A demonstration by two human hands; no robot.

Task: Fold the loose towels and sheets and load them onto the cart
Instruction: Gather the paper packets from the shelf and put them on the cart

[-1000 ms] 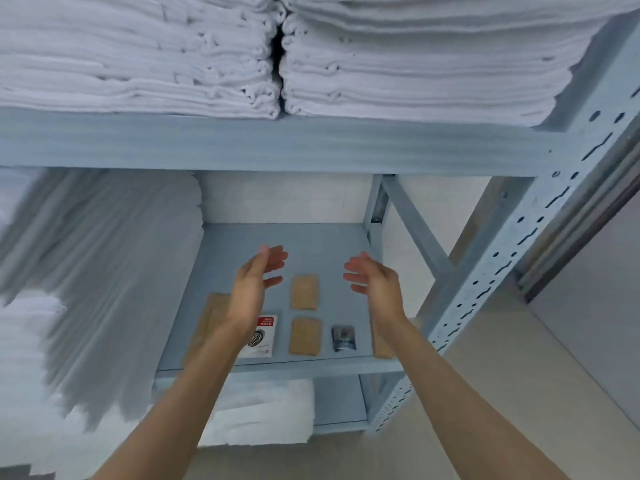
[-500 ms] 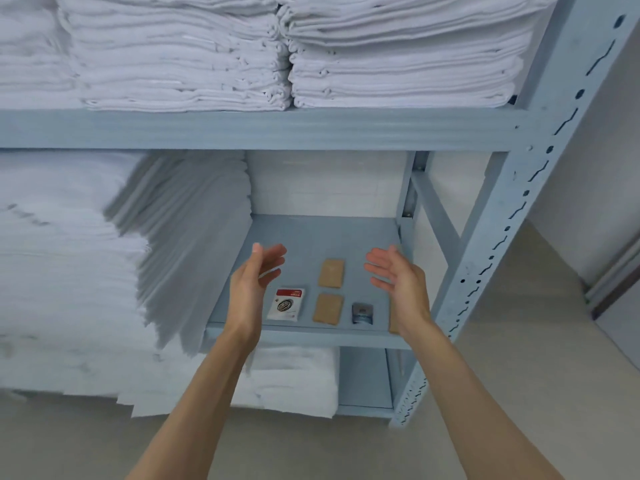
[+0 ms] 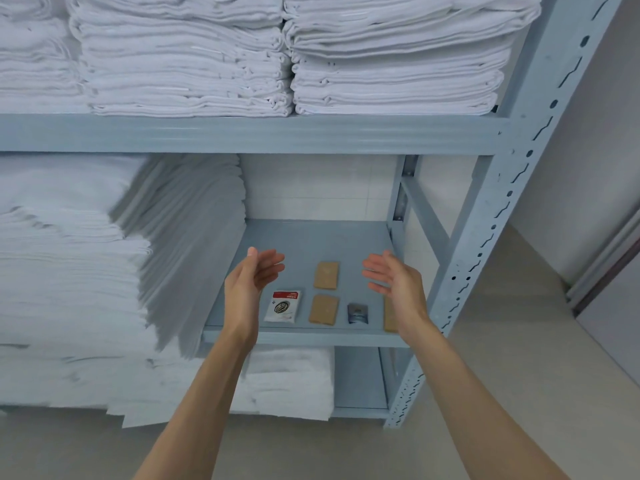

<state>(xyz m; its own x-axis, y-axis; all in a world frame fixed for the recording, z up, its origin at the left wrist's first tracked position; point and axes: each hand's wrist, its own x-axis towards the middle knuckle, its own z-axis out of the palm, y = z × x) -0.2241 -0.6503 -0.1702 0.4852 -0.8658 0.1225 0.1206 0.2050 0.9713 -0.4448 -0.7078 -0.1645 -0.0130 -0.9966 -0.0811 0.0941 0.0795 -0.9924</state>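
My left hand [image 3: 251,284] and my right hand [image 3: 396,287] are raised in front of a grey-blue metal rack [image 3: 485,216], palms facing each other, fingers relaxed and holding nothing. They hover over the bare right part of the middle shelf [image 3: 311,237]. Folded white towels [image 3: 187,57] fill the top shelf in stacks. A tall pile of folded white sheets [image 3: 104,258] takes up the left of the middle shelf. More white linen [image 3: 287,382] lies on the bottom shelf. No cart is in view.
Small items lie on the middle shelf between my hands: a white and red packet [image 3: 283,306], two tan packets [image 3: 325,275], a small dark sachet [image 3: 357,312]. The rack's perforated upright stands at the right; beyond it is pale floor [image 3: 519,341] and a wall.
The view has shifted so that the rack shows lower and farther left, with more of the top stacks visible. Both hands stay raised, open and apart.
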